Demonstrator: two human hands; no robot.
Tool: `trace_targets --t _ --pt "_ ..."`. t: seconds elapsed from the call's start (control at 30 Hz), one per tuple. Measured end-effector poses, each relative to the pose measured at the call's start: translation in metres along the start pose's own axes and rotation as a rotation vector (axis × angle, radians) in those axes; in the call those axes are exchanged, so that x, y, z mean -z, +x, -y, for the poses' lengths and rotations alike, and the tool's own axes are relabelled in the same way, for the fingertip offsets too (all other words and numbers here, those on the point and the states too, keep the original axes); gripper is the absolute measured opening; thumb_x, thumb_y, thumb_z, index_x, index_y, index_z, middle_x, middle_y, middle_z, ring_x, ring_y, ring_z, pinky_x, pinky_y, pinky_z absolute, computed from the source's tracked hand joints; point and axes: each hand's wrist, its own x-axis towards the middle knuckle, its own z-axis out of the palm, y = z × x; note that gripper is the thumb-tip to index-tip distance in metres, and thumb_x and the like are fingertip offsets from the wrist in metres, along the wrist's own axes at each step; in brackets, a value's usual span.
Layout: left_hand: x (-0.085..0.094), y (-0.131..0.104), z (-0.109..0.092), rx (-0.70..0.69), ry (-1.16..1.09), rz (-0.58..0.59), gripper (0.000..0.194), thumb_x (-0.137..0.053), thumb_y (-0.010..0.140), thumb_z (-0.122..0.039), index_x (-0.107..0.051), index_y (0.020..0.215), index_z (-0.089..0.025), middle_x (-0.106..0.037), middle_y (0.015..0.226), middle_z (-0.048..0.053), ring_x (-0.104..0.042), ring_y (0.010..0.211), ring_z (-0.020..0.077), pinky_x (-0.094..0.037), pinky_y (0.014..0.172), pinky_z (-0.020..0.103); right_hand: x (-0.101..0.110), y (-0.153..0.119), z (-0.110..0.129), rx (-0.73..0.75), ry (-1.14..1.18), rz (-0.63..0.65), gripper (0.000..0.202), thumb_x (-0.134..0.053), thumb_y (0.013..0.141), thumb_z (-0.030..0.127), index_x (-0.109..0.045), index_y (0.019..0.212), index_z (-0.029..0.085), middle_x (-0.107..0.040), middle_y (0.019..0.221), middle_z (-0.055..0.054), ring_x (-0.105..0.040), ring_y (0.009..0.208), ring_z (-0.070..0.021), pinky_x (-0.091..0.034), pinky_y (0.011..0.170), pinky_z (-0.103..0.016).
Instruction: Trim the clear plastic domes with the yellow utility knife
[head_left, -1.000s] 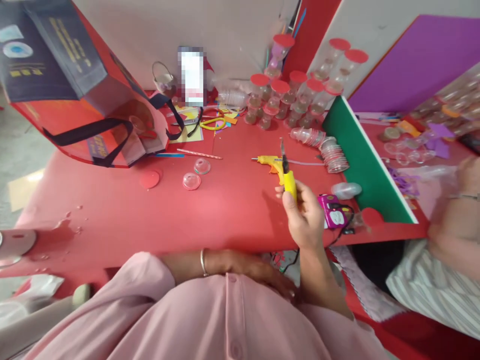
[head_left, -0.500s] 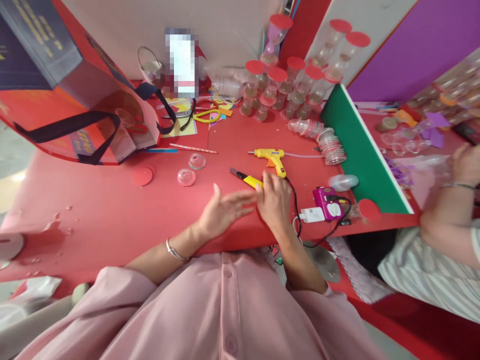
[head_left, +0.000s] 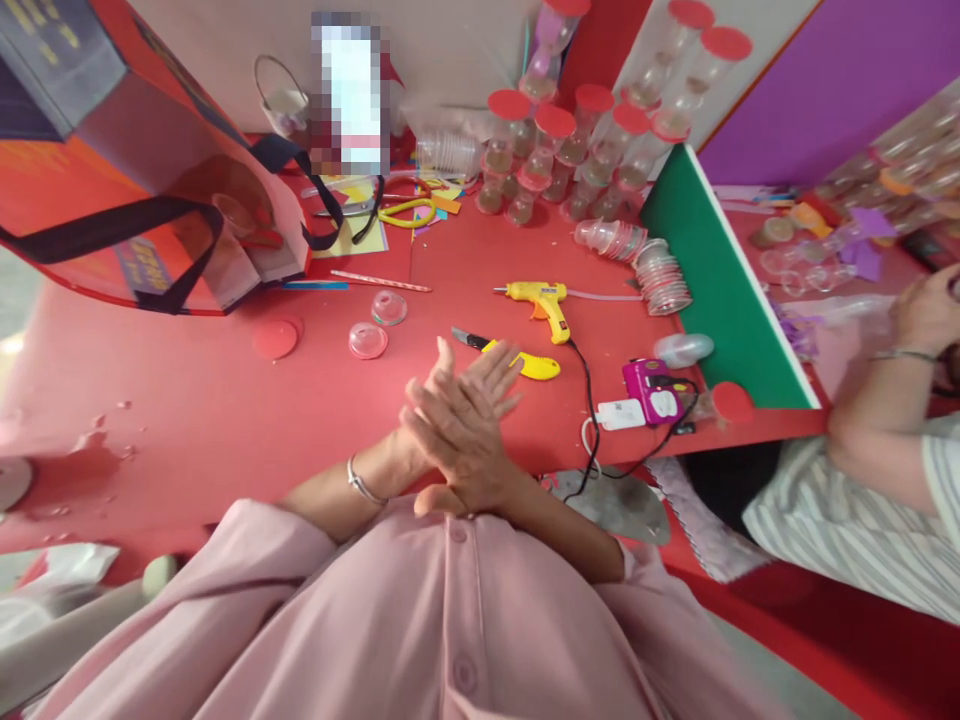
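My right hand [head_left: 466, 442] lies across my left hand [head_left: 489, 378], palm to palm, just over the near edge of the red table. Both hands have their fingers stretched out and hold nothing; part of the left palm is covered. Just beyond the fingertips rests a utility knife [head_left: 538, 364] with a yellow handle and its blade towards the left. Behind it lies a yellow glue gun [head_left: 551, 298] with a glue stick in its back. Left of the knife sit two clear dome lids, one [head_left: 368, 341] nearer and one [head_left: 389, 307] farther.
Hourglass-shaped plastic bottles [head_left: 534, 165] with red caps stand at the back, beside stacked clear cups [head_left: 661, 278]. A green divider [head_left: 739, 285] borders the right side. The gun's black cord runs near a purple box [head_left: 651, 390]. A large bag [head_left: 150, 170] fills the left. Another person's arm [head_left: 885, 370] is at right.
My right hand has let go of the utility knife, which lies on the table, and has moved left onto my left hand. The view has shifted slightly.
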Motion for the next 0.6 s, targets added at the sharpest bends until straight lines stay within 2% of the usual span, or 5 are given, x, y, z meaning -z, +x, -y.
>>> trace_targets --t 0.1,0.2,0.3,0.5,0.6 --pt "0.031 -0.011 0.019 -0.105 0.143 -0.022 0.067 -0.009 0.111 -0.058 -0.025 0.170 -0.032 -0.048 0.168 0.006 -0.033 0.163 0.0262 -0.032 0.132 0.061 0.005 0.003 -0.014 0.205 -0.029 -0.064 0.077 -0.041 0.100 0.077 -0.045 0.160 0.028 -0.050 0.166 -0.006 -0.033 0.161 -0.0305 -0.016 0.135 -0.057" --pt "0.076 -0.037 0.047 -0.234 0.358 -0.019 0.080 -0.018 0.105 -0.072 -0.025 0.171 -0.026 -0.028 0.178 0.010 -0.019 0.167 0.0326 -0.022 0.135 0.060 0.022 0.002 -0.059 -0.157 -0.253 -0.251 0.059 -0.040 0.110 0.046 -0.043 0.161 0.016 -0.052 0.162 -0.017 -0.033 0.160 -0.0331 -0.021 0.132 -0.060" --pt "0.097 -0.060 0.077 -0.223 0.669 -0.114 0.105 -0.044 0.094 -0.083 -0.026 0.169 -0.013 -0.025 0.176 0.024 -0.019 0.165 0.0431 -0.014 0.134 0.066 0.030 -0.007 -0.091 -0.246 -0.367 -0.124 0.053 -0.047 0.108 0.036 -0.050 0.156 0.013 -0.061 0.148 -0.021 -0.050 0.142 -0.0369 -0.036 0.121 -0.060" --pt "0.032 -0.049 0.067 -0.190 0.766 -0.107 0.123 -0.053 0.083 -0.090 -0.037 0.162 0.002 -0.024 0.172 0.036 -0.017 0.164 0.0513 -0.013 0.132 0.067 0.028 -0.021 -0.077 -0.280 -0.328 -0.264 0.051 -0.044 0.109 0.033 -0.051 0.157 0.016 -0.064 0.126 -0.021 -0.060 0.115 -0.0342 -0.051 0.102 -0.053" --pt "-0.016 -0.038 0.026 -0.432 0.451 0.265 0.106 -0.060 0.081 -0.087 -0.058 0.149 -0.005 -0.052 0.157 0.031 -0.046 0.151 0.0486 -0.036 0.126 0.060 0.058 -0.027 -0.057 -0.253 -0.301 -0.528 0.053 -0.050 0.108 0.041 -0.051 0.158 0.023 -0.063 0.124 -0.017 -0.061 0.115 -0.0328 -0.052 0.104 -0.052"
